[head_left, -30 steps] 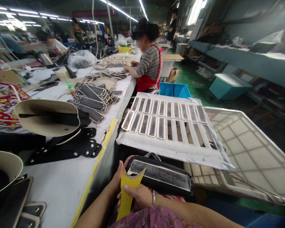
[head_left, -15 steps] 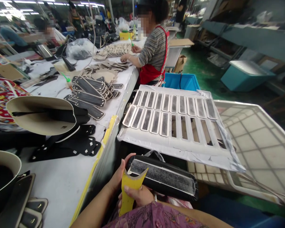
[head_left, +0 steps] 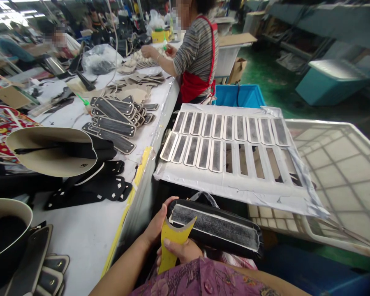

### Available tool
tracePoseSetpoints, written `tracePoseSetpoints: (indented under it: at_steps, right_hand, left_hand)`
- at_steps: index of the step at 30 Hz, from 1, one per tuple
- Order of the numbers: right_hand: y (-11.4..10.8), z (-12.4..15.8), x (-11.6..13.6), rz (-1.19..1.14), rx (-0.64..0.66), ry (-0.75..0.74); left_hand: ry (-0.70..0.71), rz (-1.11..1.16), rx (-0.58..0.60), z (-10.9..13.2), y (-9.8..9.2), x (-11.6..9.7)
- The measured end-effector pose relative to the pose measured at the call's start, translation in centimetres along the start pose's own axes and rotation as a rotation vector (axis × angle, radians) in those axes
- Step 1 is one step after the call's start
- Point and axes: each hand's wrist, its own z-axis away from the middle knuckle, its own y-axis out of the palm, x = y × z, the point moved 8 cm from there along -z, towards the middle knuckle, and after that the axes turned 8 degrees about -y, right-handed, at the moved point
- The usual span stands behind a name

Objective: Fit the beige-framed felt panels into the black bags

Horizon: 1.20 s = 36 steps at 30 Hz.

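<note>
A black bag (head_left: 214, 230) lies on its side at my lap, its long grey base panel, edged in white, facing up. At the bag's left end, my left hand (head_left: 156, 226) is wrapped around the corner, fingertips over the far edge. My right hand (head_left: 185, 250) is closed on a flat yellow scraper (head_left: 174, 242), thumb on top. The scraper's concave upper edge overlaps the near left part of the panel; whether it touches cannot be made out. A handle loop (head_left: 205, 197) stands up behind the bag.
Beyond the bag, a white-covered board (head_left: 185, 176) bears rows of grey panels and several open slots. A white crate (head_left: 351, 185) stands to the right. Leftward, the table (head_left: 89, 242) holds stacked dark straps (head_left: 115, 127) and an open bag body (head_left: 55, 152). A co-worker (head_left: 194, 57) works ahead.
The view has shifted slightly, while the bag and scraper keep much the same place in my hands. The co-worker's hands have moved nearer each other over the pale pieces.
</note>
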Motion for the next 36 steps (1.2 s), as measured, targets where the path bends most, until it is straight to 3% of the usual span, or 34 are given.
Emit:
tracePoseSetpoints:
  at_steps: [10,19,23,28,33,36]
  right_hand:
    - [-0.1,0.3,0.1,-0.002,-0.047,-0.034]
    - [-0.2,0.8,0.9,0.043,-0.103,-0.129]
    - [0.2,0.9,0.4,0.064,-0.08,-0.081]
    - [-0.3,0.9,0.0,0.135,-0.098,-0.038]
    - [-1.1,0.9,0.3,0.3,-0.125,0.004]
    - [-1.5,0.9,0.3,0.378,-0.183,0.044]
  left_hand:
    - [0.037,-0.254,-0.052,0.5,-0.4,-1.2]
    - [0.07,-0.294,-0.05,0.6,-0.1,-0.9]
    - [0.127,-0.333,-0.127,1.1,-0.2,-1.5]
    - [0.131,-0.434,-0.122,1.5,-0.8,-1.6]
    - [0.136,-0.983,-0.179,1.4,-1.9,-3.4]
    - [0.265,-1.276,-0.271,1.2,-0.6,-6.0]
